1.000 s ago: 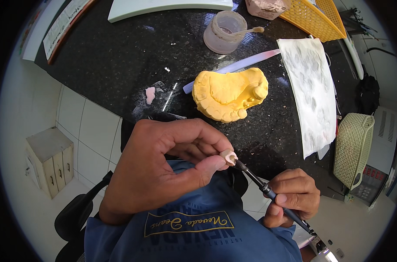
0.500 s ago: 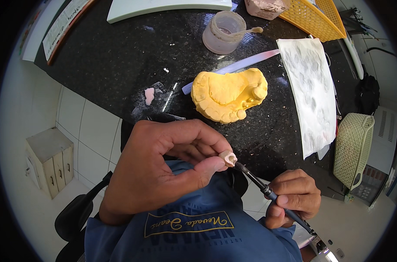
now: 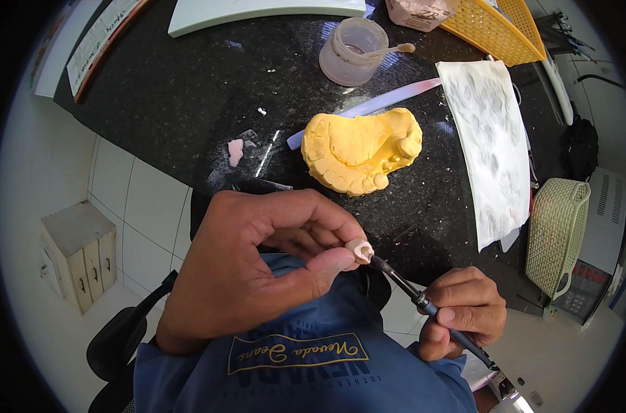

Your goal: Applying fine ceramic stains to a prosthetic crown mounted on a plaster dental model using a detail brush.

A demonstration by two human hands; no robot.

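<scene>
My left hand (image 3: 251,261) pinches a small pinkish-white dental crown (image 3: 360,250) between thumb and index finger, its hollow side turned to the right. In my right hand (image 3: 464,312) is a slim pen-like tool (image 3: 399,281) with a blue-grey handle and a dark, shiny front part. Its tip meets or nearly meets the crown's right edge; I cannot tell whether it touches. Just beyond my hands, a yellow dental cast (image 3: 337,148) rests on the black speckled worktop (image 3: 168,89), showing its row of teeth and a separate stump at the right.
Behind the cast lie a pale purple strip (image 3: 388,98) and a cloudy plastic jar (image 3: 344,58) with a small stick across it. A smudged white paper sheet (image 3: 492,158) is to the right. Pink residue (image 3: 236,152) marks the left. Yellow (image 3: 495,31) and pale green (image 3: 554,234) baskets stand rightward.
Both hands, the crown and the tool look unmoved. Red marks now show on the dark panel of the appliance at the far right.
</scene>
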